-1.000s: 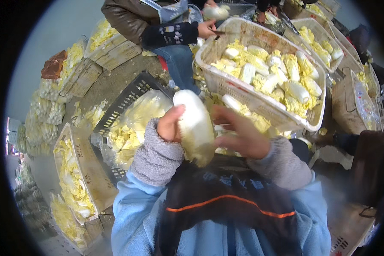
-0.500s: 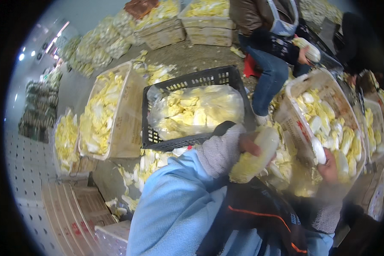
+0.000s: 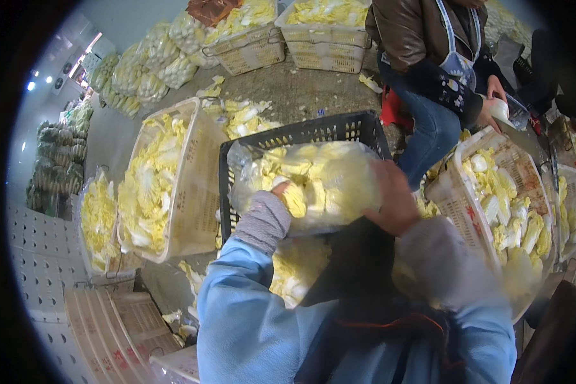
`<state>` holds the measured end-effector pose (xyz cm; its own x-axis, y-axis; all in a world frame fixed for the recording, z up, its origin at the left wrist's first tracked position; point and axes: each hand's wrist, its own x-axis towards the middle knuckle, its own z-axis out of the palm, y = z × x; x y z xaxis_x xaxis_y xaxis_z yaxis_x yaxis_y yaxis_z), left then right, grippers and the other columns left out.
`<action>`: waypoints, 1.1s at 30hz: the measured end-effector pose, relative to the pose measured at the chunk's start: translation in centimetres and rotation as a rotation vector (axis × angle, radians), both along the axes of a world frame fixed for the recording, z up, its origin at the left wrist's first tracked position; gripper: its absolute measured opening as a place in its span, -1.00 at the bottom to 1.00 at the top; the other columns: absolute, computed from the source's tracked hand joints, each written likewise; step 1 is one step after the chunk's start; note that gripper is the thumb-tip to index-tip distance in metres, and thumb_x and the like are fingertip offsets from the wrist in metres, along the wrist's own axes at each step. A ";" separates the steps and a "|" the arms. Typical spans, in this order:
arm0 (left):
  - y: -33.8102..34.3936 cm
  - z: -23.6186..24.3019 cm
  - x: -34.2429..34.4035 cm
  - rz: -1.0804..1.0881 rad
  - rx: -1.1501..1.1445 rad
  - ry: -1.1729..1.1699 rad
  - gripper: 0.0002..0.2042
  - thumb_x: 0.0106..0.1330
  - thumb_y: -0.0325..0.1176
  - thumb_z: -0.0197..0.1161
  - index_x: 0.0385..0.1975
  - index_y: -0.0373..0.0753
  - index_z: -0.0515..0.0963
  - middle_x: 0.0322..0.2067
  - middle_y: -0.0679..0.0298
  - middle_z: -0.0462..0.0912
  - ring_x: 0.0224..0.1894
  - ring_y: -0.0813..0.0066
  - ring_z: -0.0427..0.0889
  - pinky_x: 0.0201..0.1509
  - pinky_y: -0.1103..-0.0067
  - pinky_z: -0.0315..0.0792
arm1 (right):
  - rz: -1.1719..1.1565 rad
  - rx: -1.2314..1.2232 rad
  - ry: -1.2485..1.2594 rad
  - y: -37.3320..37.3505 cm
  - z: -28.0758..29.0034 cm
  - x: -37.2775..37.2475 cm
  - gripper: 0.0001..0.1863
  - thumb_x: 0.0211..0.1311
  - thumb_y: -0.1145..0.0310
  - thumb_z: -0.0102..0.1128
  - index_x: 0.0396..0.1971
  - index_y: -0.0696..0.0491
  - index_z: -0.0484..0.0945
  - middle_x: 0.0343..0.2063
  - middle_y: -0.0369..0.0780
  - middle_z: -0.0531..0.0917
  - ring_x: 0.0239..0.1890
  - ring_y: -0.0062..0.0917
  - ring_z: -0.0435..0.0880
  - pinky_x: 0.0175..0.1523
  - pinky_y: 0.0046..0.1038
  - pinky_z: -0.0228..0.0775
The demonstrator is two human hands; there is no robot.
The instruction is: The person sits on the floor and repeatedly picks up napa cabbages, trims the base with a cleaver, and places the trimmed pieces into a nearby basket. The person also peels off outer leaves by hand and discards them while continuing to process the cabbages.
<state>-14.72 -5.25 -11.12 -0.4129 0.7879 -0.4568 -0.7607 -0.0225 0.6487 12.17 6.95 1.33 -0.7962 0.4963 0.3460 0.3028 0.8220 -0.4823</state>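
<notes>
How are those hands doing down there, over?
Left hand at a cabbage, grip unclear. Right hand open by the plastic bag. Bag sits in black crate, partly covering other cabbages.

Chinese cabbages [image 3: 294,163] in pale yellow with white ribs show through a milky, see-through plastic bag [image 3: 355,185]; the slotted crate [image 3: 339,130] around it is black, patterned with rows of openings. The jacket [image 3: 256,313] is light blue, its fleecy cuff [image 3: 262,221] plain grey, the apron [image 3: 365,275] black with a thin orange line. The tall bin [image 3: 192,198] on the left is cream. The co-worker's coat [image 3: 397,32] is brown, the oversleeve [image 3: 445,93] dark with a pale floral print, the jeans [image 3: 432,134] blue, the floor [image 3: 301,93] grey
</notes>
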 end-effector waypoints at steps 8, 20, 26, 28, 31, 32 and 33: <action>10.1 -1.3 0.6 0.080 -0.094 0.277 -0.49 0.02 -0.22 0.10 -0.03 -0.40 0.33 -0.16 -0.08 0.47 0.00 0.02 0.40 0.11 0.27 0.29 | -0.366 -0.941 0.126 8.1 -1.1 -6.3 -0.81 0.09 0.31 0.14 -0.44 0.13 0.60 -0.60 -0.33 0.54 -0.51 -0.66 0.44 -0.38 -0.58 0.27; 13.2 -4.0 -2.3 0.054 -0.186 0.679 -0.57 0.07 -0.30 0.07 -0.06 -0.40 0.36 -0.18 -0.04 0.48 -0.04 0.11 0.44 0.10 0.36 0.32 | -0.142 -1.414 0.445 5.8 -2.1 -1.3 -0.62 0.09 0.35 0.13 -0.07 0.13 0.41 -0.37 -0.23 0.57 -0.35 -0.50 0.52 -0.25 -0.52 0.36; 0.0 1.2 3.2 0.051 -0.109 0.850 -0.60 0.09 -0.34 0.06 -0.07 -0.40 0.37 -0.20 -0.01 0.49 -0.05 0.15 0.46 0.09 0.41 0.33 | -0.377 -0.572 0.111 1.6 0.5 17.4 -0.67 0.00 0.33 0.25 -0.18 0.05 0.54 -0.26 -0.16 0.60 -0.20 -0.39 0.58 -0.08 -0.45 0.42; -4.9 1.5 2.8 0.090 -0.174 0.964 -0.63 0.11 -0.40 0.05 -0.07 -0.40 0.37 -0.20 0.03 0.48 -0.07 0.22 0.45 0.07 0.45 0.33 | -0.685 -0.458 0.062 3.1 1.8 25.7 -0.88 -0.03 0.37 0.28 -0.44 0.03 0.63 -0.42 -0.24 0.65 -0.35 -0.49 0.62 -0.17 -0.44 0.45; -7.1 1.4 2.0 0.220 -0.214 1.337 -0.69 0.17 -0.56 0.03 -0.05 -0.41 0.34 -0.20 0.16 0.47 -0.12 0.39 0.43 0.00 0.57 0.31 | -1.354 -0.421 0.040 9.1 2.9 36.6 -0.56 0.08 0.09 0.13 -0.11 0.06 0.51 -0.28 -0.11 0.61 -0.27 -0.38 0.60 -0.14 -0.44 0.41; -6.2 1.9 2.0 0.123 -0.089 1.273 -0.72 0.20 -0.54 0.03 -0.07 -0.39 0.36 -0.17 0.16 0.45 -0.15 0.46 0.41 -0.03 0.58 0.30 | -1.447 -0.595 0.080 10.8 1.7 38.3 -0.60 0.09 0.22 0.14 -0.09 0.10 0.46 -0.31 -0.14 0.61 -0.31 -0.45 0.59 -0.17 -0.47 0.42; -5.5 2.4 3.5 0.076 0.030 1.578 -0.74 0.17 -0.55 0.02 -0.12 -0.39 0.36 -0.16 0.13 0.44 -0.14 0.41 0.41 -0.02 0.56 0.30 | -1.614 -0.795 0.105 12.6 0.6 39.7 -0.62 0.10 0.35 0.15 -0.07 0.15 0.42 -0.34 -0.16 0.60 -0.34 -0.52 0.58 -0.21 -0.49 0.43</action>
